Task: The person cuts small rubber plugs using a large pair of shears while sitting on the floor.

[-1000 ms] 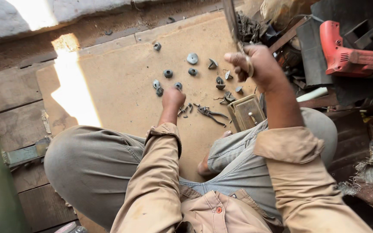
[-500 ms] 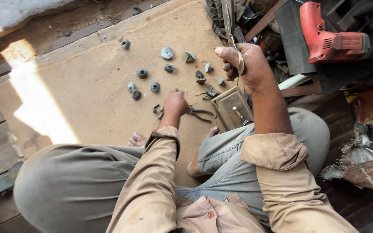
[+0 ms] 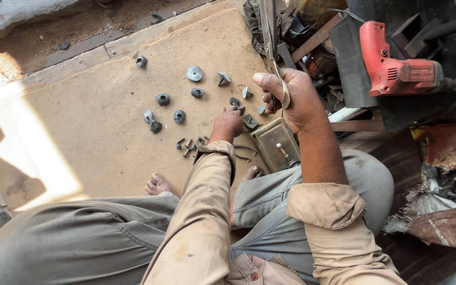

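Since the earlier frame your left hand had moved up the board, away from the small bolts and onto the dark fittings near the brass box. Its fingers were curled down and touching a small dark metal piece; whether they actually pinched it could not be told, as the back of the hand hid the tips. Another dark fitting lay just beside that hand, on its right.

Your right hand was clenched around a thin flat metal strip, thumb pressed along one side, fingers wrapped over the other. This strip rose out of the fist toward the clutter at the top of the view.

Just below the right wrist sat the brass box, open face up, with a small peg standing inside.

Farther out, grey washers and round fittings lay scattered over the tan board, apart from one another. A bare foot rested at the near edge of that board. A red power drill lay among scrap at the upper right, well apart from both hands.
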